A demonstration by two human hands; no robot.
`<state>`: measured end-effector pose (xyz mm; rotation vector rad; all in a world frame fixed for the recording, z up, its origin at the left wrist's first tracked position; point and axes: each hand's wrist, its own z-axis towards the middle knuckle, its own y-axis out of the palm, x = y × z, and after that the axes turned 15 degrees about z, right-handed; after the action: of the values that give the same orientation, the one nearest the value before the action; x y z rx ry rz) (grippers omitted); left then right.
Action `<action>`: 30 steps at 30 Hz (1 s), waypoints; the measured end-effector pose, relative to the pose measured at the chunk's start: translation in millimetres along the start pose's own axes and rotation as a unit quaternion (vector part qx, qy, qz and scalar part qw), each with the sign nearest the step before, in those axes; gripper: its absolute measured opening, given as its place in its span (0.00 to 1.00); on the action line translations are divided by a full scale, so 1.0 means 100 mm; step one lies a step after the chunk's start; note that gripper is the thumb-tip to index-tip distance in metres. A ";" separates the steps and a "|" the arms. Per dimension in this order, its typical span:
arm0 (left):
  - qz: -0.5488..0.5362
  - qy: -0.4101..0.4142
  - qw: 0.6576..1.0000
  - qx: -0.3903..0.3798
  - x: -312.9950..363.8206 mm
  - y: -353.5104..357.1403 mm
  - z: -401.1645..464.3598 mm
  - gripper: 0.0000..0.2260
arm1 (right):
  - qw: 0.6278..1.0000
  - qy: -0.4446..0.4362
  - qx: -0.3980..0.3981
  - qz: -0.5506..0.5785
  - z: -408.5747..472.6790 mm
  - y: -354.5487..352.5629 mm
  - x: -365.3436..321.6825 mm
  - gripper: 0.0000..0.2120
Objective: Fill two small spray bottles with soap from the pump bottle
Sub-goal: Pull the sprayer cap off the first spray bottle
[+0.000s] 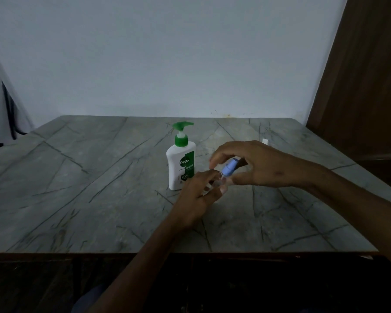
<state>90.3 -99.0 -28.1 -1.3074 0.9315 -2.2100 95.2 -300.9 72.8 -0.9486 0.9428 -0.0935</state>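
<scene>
We are sitting at a gray table (pixel 77 177). Our left hand (pixel 199 195) is wrapped around a small clear bottle (pixel 215 184), tipped a little and held just above the table. Our right hand (pixel 253 163) pinches the blue spray top (pixel 229 168) with thumb and fingers. The top sits right at the neck of the bottle. We cannot tell if it is screwed on or already loose. We think we are twisting it.

The soap (pixel 181 161) stands up straight just behind our left hand, with its green pump (pixel 182 127) pointing to the right. Something small and white (pixel 265 141) peeks out behind our right hand, far back on the table. It may be the other bottle, but most of it is hidden, so we cannot say.

What could go wrong? The little bottle is clear and smooth, so it could slip if we twist hard and hold it loose. If there is soap inside, tipping it with the top off could spill some. Our left knuckles are very near the soap, so a big push could knock it over. The room is dim, so the tiny neck is hard to see, and the top could go on crooked.
</scene>
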 end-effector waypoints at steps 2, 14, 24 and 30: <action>0.005 0.002 1.000 -0.002 0.02 -0.01 -0.01 0.20 | 0.996 0.012 0.060 -0.071 0.00 0.06 0.02 0.19; -0.004 0.020 1.000 0.023 0.04 -0.02 -0.05 0.18 | 0.972 -0.018 0.206 -0.115 -0.56 -0.47 -0.32 0.07; -0.010 0.028 0.999 0.031 0.03 0.00 -0.05 0.14 | 0.933 0.167 0.318 -0.006 -1.33 0.09 0.80 0.09; -0.017 0.031 0.999 0.035 0.02 -0.01 -0.05 0.14 | 0.935 0.157 0.318 0.001 -1.31 0.16 0.93 0.08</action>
<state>84.7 -97.6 -28.2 -1.2375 0.8515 -2.3005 53.1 -418.2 -29.4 -0.3307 1.1109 -0.5303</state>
